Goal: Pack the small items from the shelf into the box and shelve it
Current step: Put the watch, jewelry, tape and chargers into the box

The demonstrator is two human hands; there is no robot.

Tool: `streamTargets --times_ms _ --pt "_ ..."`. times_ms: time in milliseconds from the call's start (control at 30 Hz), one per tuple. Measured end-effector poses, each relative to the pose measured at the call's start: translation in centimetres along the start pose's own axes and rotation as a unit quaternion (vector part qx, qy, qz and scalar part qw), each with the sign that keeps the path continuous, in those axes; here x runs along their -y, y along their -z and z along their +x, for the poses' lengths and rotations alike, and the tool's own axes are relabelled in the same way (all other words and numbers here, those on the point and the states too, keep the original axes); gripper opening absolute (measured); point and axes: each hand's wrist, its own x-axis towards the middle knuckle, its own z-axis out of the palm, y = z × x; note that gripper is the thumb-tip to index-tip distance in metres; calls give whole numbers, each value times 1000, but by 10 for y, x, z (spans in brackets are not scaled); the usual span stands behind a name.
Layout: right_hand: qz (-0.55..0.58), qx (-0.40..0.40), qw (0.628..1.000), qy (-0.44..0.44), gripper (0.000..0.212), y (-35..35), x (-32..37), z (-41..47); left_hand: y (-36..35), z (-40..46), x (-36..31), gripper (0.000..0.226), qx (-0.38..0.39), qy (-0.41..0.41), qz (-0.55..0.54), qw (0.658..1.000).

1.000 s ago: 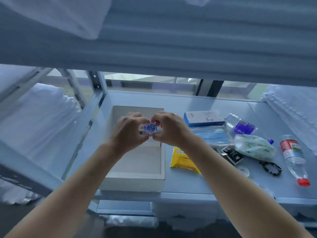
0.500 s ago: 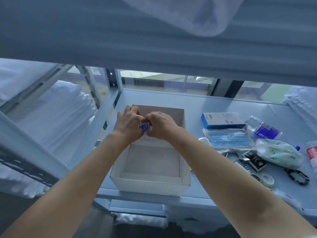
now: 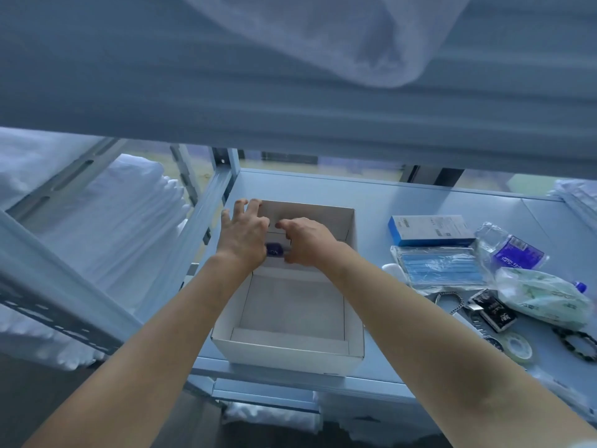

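An open white cardboard box (image 3: 353, 347) stands at the front left of the grey metal shelf (image 3: 371, 195). Both my hands are over its far end. My left hand (image 3: 244, 232) has its fingers spread, the fingertips at the box's far-left corner rim. My right hand (image 3: 307, 240) is curled beside it. A small purple item (image 3: 274, 249) shows in the gap between the two hands, against my right thumb, which seems to pinch it. The rest of the box's floor looks bare.
To the right of the box lie a blue-and-white carton (image 3: 429, 229), a pack of blue face masks (image 3: 442, 268), a crushed bottle with a purple label (image 3: 513, 250), a green-printed bag (image 3: 542, 297), a black packet (image 3: 494, 312), a tape roll (image 3: 518, 349) and a bead bracelet (image 3: 578, 345). White linen (image 3: 106, 221) fills the left rack.
Both hands have moved forward and down towards the box's far end. My left hand has let go of the small item and spread its fingers at the box corner.
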Motion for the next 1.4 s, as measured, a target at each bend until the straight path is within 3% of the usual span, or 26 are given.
streamTargets --times_ms 433,733,1033,1233,1400 --pt "-24 -67 995 64 58 37 -34 -61 18 -15 -35 45 -50 -16 -87 995" --pt "23 -177 980 84 47 53 -81 -113 32 -9 -105 40 -91 -60 -146 983" --pt "99 -235 966 -32 44 56 -184 -217 40 -6 -213 32 -100 -145 -206 962" --pt "122 -223 955 -151 42 38 -254 -301 30 -12 -296 32 -62 -210 -230 948" --pt "139 -205 948 -198 39 22 -289 -353 14 -24 -353 31 -23 -253 -250 934"
